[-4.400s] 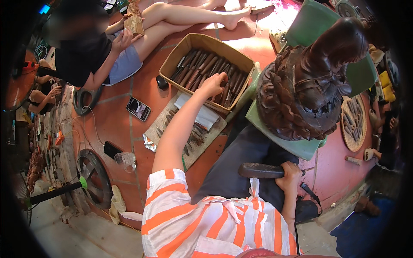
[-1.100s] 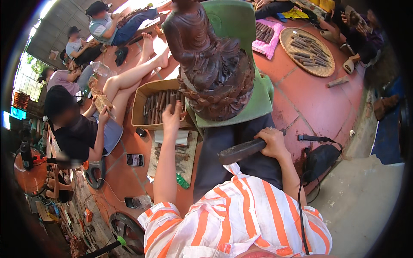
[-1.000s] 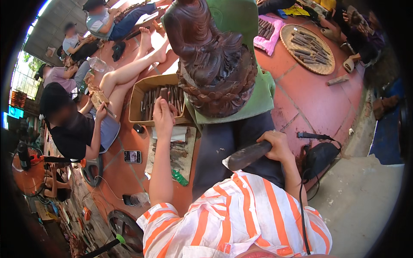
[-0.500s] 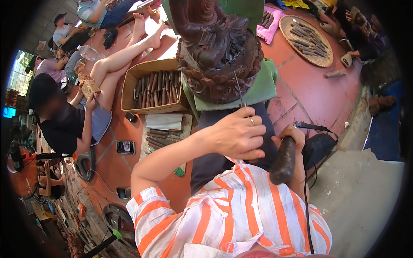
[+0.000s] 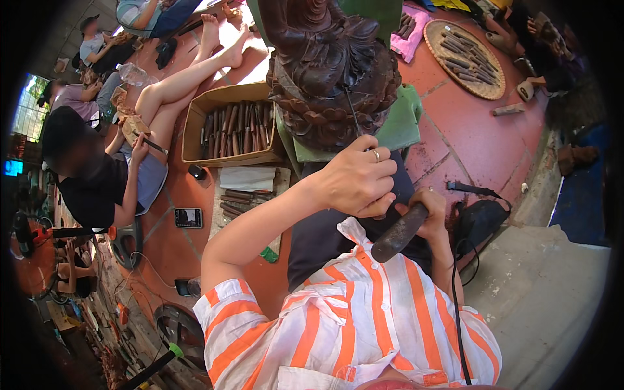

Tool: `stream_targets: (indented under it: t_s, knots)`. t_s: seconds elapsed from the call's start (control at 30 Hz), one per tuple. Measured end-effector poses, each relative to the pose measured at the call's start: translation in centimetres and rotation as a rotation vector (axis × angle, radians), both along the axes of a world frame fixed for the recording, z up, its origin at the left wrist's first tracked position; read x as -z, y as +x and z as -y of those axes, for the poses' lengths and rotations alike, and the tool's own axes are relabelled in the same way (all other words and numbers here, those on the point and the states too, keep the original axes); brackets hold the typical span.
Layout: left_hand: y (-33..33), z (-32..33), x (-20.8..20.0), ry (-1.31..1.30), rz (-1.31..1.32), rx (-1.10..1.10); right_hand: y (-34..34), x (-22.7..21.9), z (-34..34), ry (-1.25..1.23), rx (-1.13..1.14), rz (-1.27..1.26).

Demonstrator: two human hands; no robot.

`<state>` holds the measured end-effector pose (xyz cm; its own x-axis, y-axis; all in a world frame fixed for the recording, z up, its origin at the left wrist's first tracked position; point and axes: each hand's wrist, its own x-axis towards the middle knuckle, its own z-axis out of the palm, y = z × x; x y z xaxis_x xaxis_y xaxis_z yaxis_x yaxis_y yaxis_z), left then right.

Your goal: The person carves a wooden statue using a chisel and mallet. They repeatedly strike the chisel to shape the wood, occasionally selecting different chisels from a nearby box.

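A dark brown carved wooden statue (image 5: 323, 75) of a seated figure on a lotus-petal base stands in front of me. My left hand (image 5: 359, 177), with a ring on one finger, is wrapped round a carving chisel (image 5: 354, 116). Its thin metal blade points up and away, and the tip meets the carved folds above the petals. The chisel's handle is mostly hidden in my fist. Gripped in my right hand (image 5: 430, 209) is a dark wooden mallet (image 5: 399, 235), its thick rounded end tilted toward my chest, close to the left fist.
Left of the statue stands a cardboard box (image 5: 224, 153) of chisels, with more chisels on a board (image 5: 276, 218) below. A phone (image 5: 188, 218) lies on the tiles. A round woven tray (image 5: 497, 91) holds several tools. A person (image 5: 97, 175) carves wood at left; a black bag (image 5: 481, 227) sits right.
My left hand and the chisel have shifted up a little toward the statue. The mallet's thick end has swung left, nearer the left fist. The person at left has turned their tool.
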<state>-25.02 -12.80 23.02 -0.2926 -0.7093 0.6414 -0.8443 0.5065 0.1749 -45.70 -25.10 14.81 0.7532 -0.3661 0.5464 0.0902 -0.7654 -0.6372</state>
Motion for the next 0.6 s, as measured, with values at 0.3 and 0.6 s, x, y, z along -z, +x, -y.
stream_targets:
  t_s: [0.3,0.6]
  knots:
    - [0.23,0.09,0.20,-0.044,-0.051,0.035,0.08,0.34,-0.06,-0.053,0.002,-0.002]
    - [0.25,0.12,0.48,-0.062,-0.062,0.037,0.22,0.02,-0.12,-0.060,0.014,-0.010]
